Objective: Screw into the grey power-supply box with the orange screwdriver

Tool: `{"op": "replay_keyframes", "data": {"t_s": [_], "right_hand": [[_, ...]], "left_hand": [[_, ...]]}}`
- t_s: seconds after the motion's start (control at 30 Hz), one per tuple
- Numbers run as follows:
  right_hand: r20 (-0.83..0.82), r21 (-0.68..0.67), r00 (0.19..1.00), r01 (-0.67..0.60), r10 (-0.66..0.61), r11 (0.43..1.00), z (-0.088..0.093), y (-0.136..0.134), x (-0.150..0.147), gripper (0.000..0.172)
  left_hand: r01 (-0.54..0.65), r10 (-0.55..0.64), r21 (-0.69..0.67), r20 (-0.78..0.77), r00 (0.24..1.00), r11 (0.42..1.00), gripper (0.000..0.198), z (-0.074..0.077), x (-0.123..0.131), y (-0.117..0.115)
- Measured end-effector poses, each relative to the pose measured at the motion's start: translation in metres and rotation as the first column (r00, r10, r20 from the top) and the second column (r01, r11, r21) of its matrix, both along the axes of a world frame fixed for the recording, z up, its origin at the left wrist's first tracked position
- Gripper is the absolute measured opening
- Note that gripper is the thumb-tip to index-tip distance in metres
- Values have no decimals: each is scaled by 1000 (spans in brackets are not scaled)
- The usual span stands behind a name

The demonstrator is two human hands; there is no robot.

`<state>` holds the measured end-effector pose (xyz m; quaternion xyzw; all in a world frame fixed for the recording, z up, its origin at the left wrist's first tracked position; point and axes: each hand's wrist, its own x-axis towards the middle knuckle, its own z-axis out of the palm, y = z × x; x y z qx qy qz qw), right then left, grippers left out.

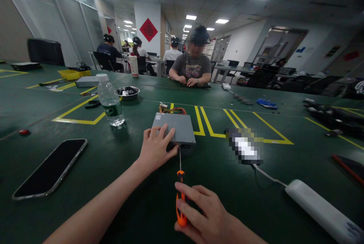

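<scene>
A flat grey metal box (179,127) with coloured wires at its far end lies on the green table (119,160). My left hand (156,149) rests on the box's near left corner, fingers spread flat over the lid. My right hand (204,213) is closed round the orange and black handle of a screwdriver (180,194). Its thin shaft points away from me, and the tip meets the near face of the box.
A black phone (51,168) lies at the left, a water bottle (110,101) and a metal bowl (127,92) beyond it. A white power strip (321,208) and its cable sit at the right. A person (192,67) sits across the table; others work further back.
</scene>
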<state>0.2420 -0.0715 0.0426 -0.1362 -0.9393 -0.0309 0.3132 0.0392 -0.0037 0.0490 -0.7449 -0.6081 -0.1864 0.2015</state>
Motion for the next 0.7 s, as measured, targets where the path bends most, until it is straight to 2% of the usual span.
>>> {"op": "replay_keyframes", "data": {"t_s": [0.13, 0.23, 0.3, 0.4, 0.53, 0.63, 0.7], "right_hand": [[-109, -84, 994, 10, -20, 996, -8, 1, 4, 27], [1, -114, 1000, 8, -8, 993, -5, 0, 4, 35], [95, -106, 995, 21, -11, 994, -1, -1, 2, 33], [63, -64, 998, 11, -7, 998, -2, -1, -2, 26], [6, -67, 1000, 1, -1, 998, -8, 2, 0, 30], [96, -140, 995, 21, -7, 990, -7, 2, 2, 36], [154, -130, 988, 3, 17, 991, -4, 2, 0, 33]], "left_hand": [[-8, 8, -1, -2, 1000, 1000, 48, 0, 0, 0], [-12, 12, 0, -1, 1000, 1000, 48, 0, 1, 0], [-9, 9, 3, 2, 1000, 1000, 48, -1, 0, 0], [-2, 2, 4, 7, 1000, 1000, 48, -1, 0, 0], [2, -2, 3, 20, 1000, 1000, 48, -1, 0, 1], [7, -7, 1, 26, 1000, 1000, 48, -1, 0, 1], [9, -9, 0, 31, 999, 1000, 48, -2, 0, 2]]}}
